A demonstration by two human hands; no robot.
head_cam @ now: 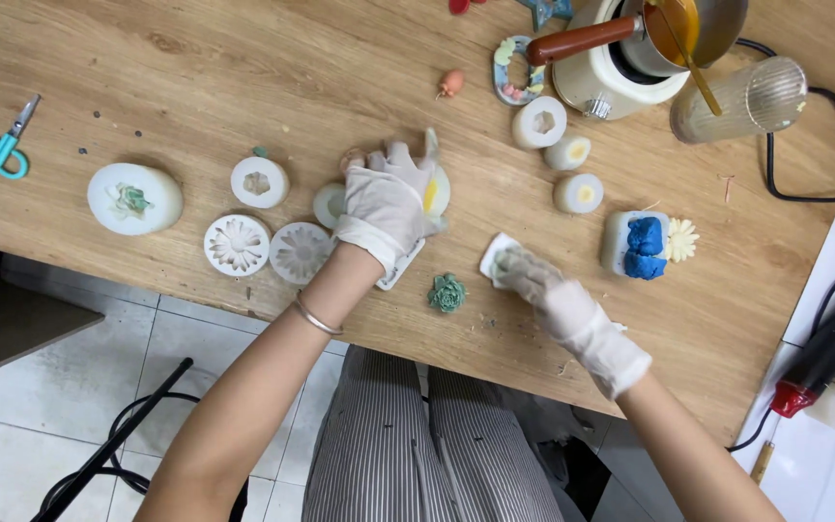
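Note:
My left hand [387, 198], in a white glove, is closed over a round white mould with yellow wax [436, 193] near the table's middle, pressing it against the wood. My right hand [532, 275], also gloved, holds a small white wipe [495, 257] flat on the wooden table [244, 87]. A small green flower-shaped wax piece [447, 292] lies between my two hands, near the front edge. A flat white mould [400, 269] pokes out under my left wrist.
Several white silicone moulds [236, 244] lie left of my left hand, a big one [134, 198] holds a green piece. A wax melting pot [630, 48], ribbed glass [741, 101], blue-filled mould [642, 246] and teal scissors [2, 145] also stand on the table.

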